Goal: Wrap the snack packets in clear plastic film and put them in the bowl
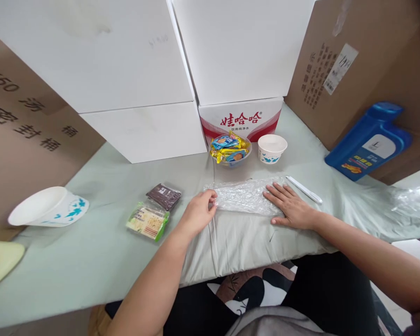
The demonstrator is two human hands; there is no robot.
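Note:
A flat strip of clear bubble wrap (243,196) lies crosswise on the cloth-covered table in front of me. My left hand (201,207) pinches its left end between thumb and curled fingers. Over the right end my right hand (292,207) rests flat, palm down, with its fingers spread. Just beyond the right fingertips lies a slim white pen-like stick (304,189). To the left of my left hand are a dark brown wrapped snack packet (164,196) and a green-edged clear packet of pale crackers (148,221).
A clear bowl of yellow and blue snack packets (231,149) and a paper bowl (272,149) stand behind the wrap. Another paper bowl (49,207) is at left, near a pale yellow container (2,261). A blue bottle (369,142) leans at right. White boxes (143,135) and cardboard cartons (322,79) wall the back.

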